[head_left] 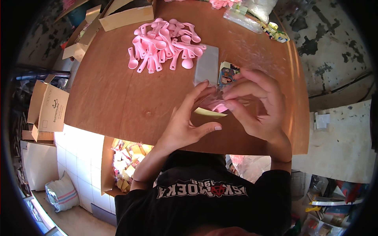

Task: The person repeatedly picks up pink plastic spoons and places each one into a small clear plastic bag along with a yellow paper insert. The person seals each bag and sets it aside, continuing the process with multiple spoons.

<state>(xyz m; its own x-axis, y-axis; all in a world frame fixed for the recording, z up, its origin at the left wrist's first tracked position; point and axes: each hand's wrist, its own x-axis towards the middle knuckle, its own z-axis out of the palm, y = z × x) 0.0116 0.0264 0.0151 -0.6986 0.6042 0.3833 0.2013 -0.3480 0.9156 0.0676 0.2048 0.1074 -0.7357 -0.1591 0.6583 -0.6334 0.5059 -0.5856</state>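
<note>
A clear plastic bag (pixel 214 97) with something pink inside is between my hands, just above the wooden table. My right hand (pixel 262 100) pinches its side between thumb and fingertips. On the other side my left hand (pixel 182 120) has its thumb and forefinger spread apart; its other fingers are partly hidden by the bag. Below the bag shows a pale yellow card (pixel 210 113). Just beyond lie a stack of flat clear bags (pixel 207 65) and a stack of small printed cards (pixel 227 74), partly covered by my right hand. A heap of pink plastic spoons (pixel 159 44) lies farther left.
The brown table (pixel 114 94) curves around me. Clear packaging and a yellow ribbon-like strip (pixel 277 33) lie at its far right. An open cardboard box (pixel 128 15) stands at the far left edge. Below the near edge, another box (pixel 108 165) holds many small packets.
</note>
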